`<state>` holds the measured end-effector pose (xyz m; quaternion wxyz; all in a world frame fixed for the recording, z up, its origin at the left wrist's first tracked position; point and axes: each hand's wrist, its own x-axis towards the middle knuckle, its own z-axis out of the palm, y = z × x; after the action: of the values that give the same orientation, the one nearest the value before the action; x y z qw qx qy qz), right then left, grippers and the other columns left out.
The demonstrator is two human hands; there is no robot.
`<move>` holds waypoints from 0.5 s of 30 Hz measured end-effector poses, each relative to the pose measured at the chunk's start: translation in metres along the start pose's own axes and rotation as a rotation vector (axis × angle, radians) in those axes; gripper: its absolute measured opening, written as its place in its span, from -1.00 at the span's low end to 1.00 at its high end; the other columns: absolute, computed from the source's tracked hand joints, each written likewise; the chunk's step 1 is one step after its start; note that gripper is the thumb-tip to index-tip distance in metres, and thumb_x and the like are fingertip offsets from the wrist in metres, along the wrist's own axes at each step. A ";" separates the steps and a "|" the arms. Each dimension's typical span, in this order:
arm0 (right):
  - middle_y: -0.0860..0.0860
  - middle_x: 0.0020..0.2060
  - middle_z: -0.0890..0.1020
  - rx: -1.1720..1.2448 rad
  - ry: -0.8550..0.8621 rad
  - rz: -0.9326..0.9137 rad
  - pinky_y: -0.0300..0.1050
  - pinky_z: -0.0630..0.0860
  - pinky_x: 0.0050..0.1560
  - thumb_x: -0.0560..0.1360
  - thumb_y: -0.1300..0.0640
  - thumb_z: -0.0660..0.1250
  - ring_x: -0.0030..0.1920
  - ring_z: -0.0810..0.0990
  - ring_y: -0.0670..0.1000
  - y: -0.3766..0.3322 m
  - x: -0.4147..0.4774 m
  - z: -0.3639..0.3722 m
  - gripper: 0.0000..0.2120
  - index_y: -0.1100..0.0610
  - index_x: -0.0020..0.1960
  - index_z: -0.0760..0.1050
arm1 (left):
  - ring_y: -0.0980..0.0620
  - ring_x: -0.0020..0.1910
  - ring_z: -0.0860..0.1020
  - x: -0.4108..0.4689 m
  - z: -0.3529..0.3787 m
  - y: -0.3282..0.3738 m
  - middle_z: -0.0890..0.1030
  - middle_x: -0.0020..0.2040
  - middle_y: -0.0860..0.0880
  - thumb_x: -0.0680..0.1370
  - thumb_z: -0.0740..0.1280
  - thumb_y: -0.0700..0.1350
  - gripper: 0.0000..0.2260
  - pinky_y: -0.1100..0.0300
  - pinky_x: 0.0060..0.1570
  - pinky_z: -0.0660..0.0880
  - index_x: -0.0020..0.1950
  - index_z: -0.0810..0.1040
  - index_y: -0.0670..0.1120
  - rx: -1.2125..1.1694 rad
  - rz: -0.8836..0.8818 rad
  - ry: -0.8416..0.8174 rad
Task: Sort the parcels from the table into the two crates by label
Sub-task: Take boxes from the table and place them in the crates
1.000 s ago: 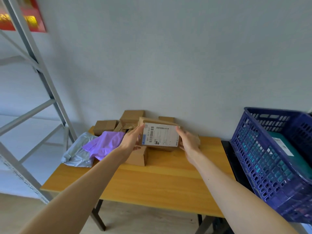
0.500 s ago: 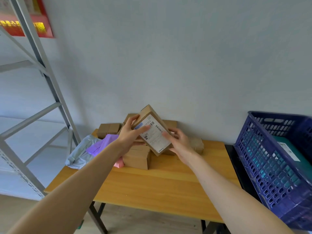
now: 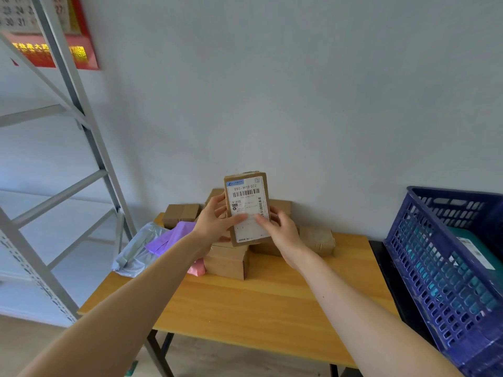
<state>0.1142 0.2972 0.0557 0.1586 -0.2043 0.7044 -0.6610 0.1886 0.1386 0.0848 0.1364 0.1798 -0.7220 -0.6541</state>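
I hold a small cardboard parcel [image 3: 247, 197] upright above the table, its white barcode label facing me. My left hand [image 3: 215, 221] grips its left side and my right hand [image 3: 280, 229] its lower right corner. Behind and below it a pile of brown cardboard boxes [image 3: 228, 261] sits against the wall on the wooden table [image 3: 272, 303]. A purple mailer bag [image 3: 168, 238], a grey mailer bag [image 3: 138, 251] and a pink packet [image 3: 197, 268] lie at the table's left end. A blue plastic crate [image 3: 446, 268] stands at the right with a teal labelled parcel [image 3: 473, 248] inside.
A grey metal shelving rack [image 3: 70, 110] rises at the left, close to the table's left end. A red wall calendar [image 3: 51, 50] hangs behind it. The crate rests on a dark surface [image 3: 386, 273] right of the table. The wall lies directly behind the pile.
The parcel was lifted off the pile and turned from lying sideways to standing upright with the label toward me. Both hands rose with it.
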 end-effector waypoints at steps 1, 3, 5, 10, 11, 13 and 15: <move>-0.05 0.23 0.52 0.008 -0.012 0.001 -0.21 0.54 0.04 0.48 -0.14 0.37 0.15 0.51 -0.14 -0.001 0.000 0.000 -0.44 -0.01 0.40 0.30 | -0.08 0.13 0.59 0.000 -0.001 0.001 0.55 0.22 0.00 0.40 0.51 -0.10 -0.42 -0.17 -0.09 0.62 0.35 0.34 0.02 0.020 0.003 0.017; 0.00 0.27 0.52 0.022 -0.029 -0.004 -0.01 0.54 0.22 0.50 -0.07 0.37 0.22 0.52 -0.04 -0.005 0.001 0.000 -0.44 0.04 0.42 0.29 | -0.05 0.07 0.62 0.000 -0.004 0.003 0.56 0.21 0.00 0.41 0.51 -0.06 -0.50 -0.10 -0.10 0.64 0.27 0.37 0.03 0.039 0.006 0.034; 0.01 0.30 0.51 0.043 -0.033 -0.017 0.10 0.50 0.26 0.52 0.00 0.37 0.25 0.52 0.01 -0.010 0.000 0.000 -0.42 0.00 0.48 0.24 | 0.00 0.02 0.63 -0.001 -0.008 0.006 0.57 0.20 0.01 0.41 0.51 -0.08 -0.55 0.04 -0.22 0.65 0.21 0.40 0.06 0.020 0.015 0.020; 0.03 0.31 0.49 0.088 -0.084 -0.026 0.17 0.51 0.25 0.56 0.14 0.33 0.28 0.49 0.07 -0.022 -0.003 -0.001 -0.42 -0.11 0.49 0.20 | 0.01 0.01 0.64 -0.004 -0.020 0.009 0.59 0.19 0.02 0.42 0.51 -0.14 -0.60 0.13 -0.26 0.63 0.18 0.46 0.03 0.001 0.022 -0.020; 0.03 0.29 0.51 0.100 -0.100 -0.019 0.16 0.51 0.24 0.56 0.15 0.33 0.28 0.50 0.07 -0.023 -0.004 -0.001 -0.43 -0.12 0.49 0.22 | 0.00 0.01 0.64 -0.004 -0.022 0.008 0.60 0.18 0.00 0.42 0.51 -0.13 -0.61 0.12 -0.23 0.63 0.19 0.46 0.01 0.004 0.018 -0.021; -0.01 0.24 0.53 0.100 -0.117 -0.012 0.13 0.53 0.22 0.56 0.16 0.32 0.25 0.52 0.05 -0.025 -0.005 -0.001 -0.46 -0.14 0.45 0.24 | -0.02 0.01 0.65 -0.005 -0.027 0.008 0.62 0.15 -0.01 0.42 0.50 -0.13 -0.63 0.10 -0.20 0.64 0.17 0.48 0.01 -0.004 0.011 -0.030; -0.06 0.20 0.54 0.090 -0.116 -0.016 0.10 0.55 0.20 0.56 0.16 0.32 0.23 0.52 0.03 -0.026 -0.006 0.002 -0.48 -0.16 0.43 0.25 | -0.02 0.02 0.65 -0.006 -0.031 0.008 0.62 0.15 -0.01 0.43 0.50 -0.13 -0.64 0.08 -0.17 0.64 0.17 0.49 0.02 -0.009 0.014 -0.043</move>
<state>0.1225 0.2974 0.0814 0.2029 -0.2408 0.6619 -0.6803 0.2066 0.1142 0.0966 0.1263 0.1599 -0.7229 -0.6602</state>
